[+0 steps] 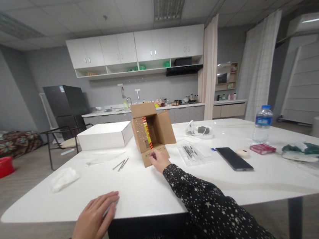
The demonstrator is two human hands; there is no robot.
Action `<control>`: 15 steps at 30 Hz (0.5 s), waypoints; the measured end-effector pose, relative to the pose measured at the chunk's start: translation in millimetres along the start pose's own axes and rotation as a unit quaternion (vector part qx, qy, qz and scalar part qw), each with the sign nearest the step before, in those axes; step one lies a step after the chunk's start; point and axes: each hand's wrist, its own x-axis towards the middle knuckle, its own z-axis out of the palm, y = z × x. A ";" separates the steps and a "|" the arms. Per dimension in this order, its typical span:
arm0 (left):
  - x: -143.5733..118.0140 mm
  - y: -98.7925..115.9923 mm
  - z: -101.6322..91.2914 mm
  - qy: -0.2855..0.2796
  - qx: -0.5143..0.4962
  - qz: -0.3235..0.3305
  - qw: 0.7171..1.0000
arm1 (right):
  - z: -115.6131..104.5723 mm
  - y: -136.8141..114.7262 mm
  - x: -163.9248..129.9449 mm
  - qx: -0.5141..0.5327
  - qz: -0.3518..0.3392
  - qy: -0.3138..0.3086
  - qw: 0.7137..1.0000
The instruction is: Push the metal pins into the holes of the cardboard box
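An open cardboard box (166,127) stands on the white table in front of me, its flaps spread. Small pale dots and a red-and-yellow printed strip (147,132) show on its left side. My right hand (159,161) is at the box's front flap, fingertips pinched together against it. Whatever lies between those fingertips is too small or hidden to tell. My left hand (95,216) rests at the near table edge, fingers stretched out and thumb apart, with nothing visible in it. Several thin metal nails or screws (121,164) lie left of the box's front flap.
Left of the cardboard box sits a white box (104,135), with a crumpled tissue (64,179) nearer me. Rightward are a clear plastic packet (191,153), a phone (233,158), a pink box (262,148), a water bottle (262,127) and a green-and-white bundle (304,151).
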 end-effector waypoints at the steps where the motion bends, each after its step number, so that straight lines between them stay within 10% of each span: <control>1: 0.3 -0.5 -0.4 -0.001 0.003 0.005 1.000 | 0.8 1.4 0.7 0.005 0.003 0.006 1.000; 15: -1.3 0.6 1.2 0.001 -0.005 -0.006 1.000 | 0.1 6.9 8.2 0.047 0.058 0.067 0.995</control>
